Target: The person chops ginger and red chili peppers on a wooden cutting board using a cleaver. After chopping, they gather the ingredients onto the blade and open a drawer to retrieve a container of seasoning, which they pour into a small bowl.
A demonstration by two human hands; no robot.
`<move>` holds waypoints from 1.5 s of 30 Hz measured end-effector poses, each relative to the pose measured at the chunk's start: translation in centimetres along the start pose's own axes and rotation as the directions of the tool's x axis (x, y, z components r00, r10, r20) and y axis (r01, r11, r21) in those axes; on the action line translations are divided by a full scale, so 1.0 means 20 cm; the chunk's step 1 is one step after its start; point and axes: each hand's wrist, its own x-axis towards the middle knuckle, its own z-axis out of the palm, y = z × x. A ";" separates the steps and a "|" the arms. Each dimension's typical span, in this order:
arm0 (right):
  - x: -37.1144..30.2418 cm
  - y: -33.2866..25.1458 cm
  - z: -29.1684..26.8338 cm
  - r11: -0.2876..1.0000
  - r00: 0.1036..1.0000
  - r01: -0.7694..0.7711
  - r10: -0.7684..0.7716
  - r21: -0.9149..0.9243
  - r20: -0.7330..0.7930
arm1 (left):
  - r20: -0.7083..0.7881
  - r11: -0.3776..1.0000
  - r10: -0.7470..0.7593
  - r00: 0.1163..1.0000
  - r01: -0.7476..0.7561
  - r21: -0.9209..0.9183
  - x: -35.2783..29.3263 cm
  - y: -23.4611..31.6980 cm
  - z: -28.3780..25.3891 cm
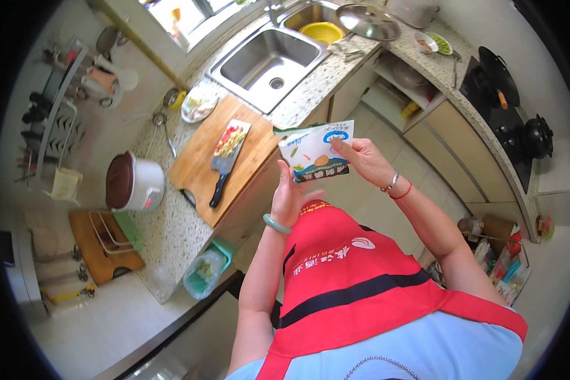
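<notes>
A white printed food packet (312,152) with a green strip along its top edge is held up in front of my apron. My right hand (366,163) pinches its right side, thumb on the printed face. Beside the packet's lower left corner is my left hand (289,197), its fingers apart; whether it touches the packet is hard to make out. On the wooden cutting board (193,149) to the left lies a cleaver (224,163) with a black handle. Chopped red and pale yellow pieces (230,140) rest on its blade.
A sink (269,63) lies beyond the board, with a yellow basin (322,32) in its second bowl. A plate (199,107) and a rice cooker (135,182) stand left. A lined bin (204,273) hangs below the counter. Right are a wok (499,76) and a black pot (533,140).
</notes>
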 end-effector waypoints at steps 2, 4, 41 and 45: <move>0.01 -0.05 -0.14 1.000 0.996 0.003 -0.005 -0.022 -0.086 | 0.048 0.975 0.162 0.986 -0.168 0.149 0.12 0.00 0.09; 0.03 -0.09 -0.25 0.999 0.987 0.023 -0.028 -0.032 -0.158 | 0.095 0.932 0.300 0.949 -0.313 0.180 0.26 0.02 0.20; 2.90 -0.53 -2.34 0.904 0.963 0.095 0.023 0.416 -0.270 | 0.040 0.959 0.281 0.959 -0.283 0.037 3.52 0.97 0.77; 3.28 -0.46 -2.53 0.865 0.935 0.106 0.081 0.491 -0.345 | 0.071 0.947 0.317 0.946 -0.320 0.038 3.83 1.04 0.79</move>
